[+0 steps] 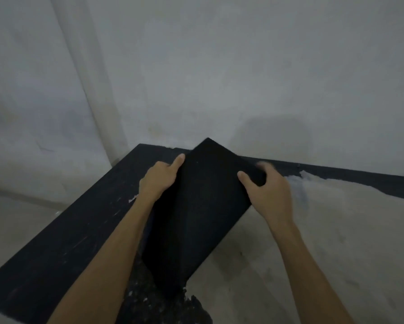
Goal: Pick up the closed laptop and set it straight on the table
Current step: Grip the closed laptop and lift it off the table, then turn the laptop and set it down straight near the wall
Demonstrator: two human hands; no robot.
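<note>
Both hands are on the laptop from what I can see. Left hand (160,181) is clamped on the left long edge of the closed laptop (196,211), thumb lying along the lid up near the far corner. Right hand (267,190) grips the opposite edge, thumb on top, fingers (262,166) curled over the side and a bit blurred. So the black slab sits right between my two hands, skewed diagonally over the table (63,230), far corner poking up past the back edge. Can't tell if it's lifted or touching the worn, pale-patched tabletop.
</note>
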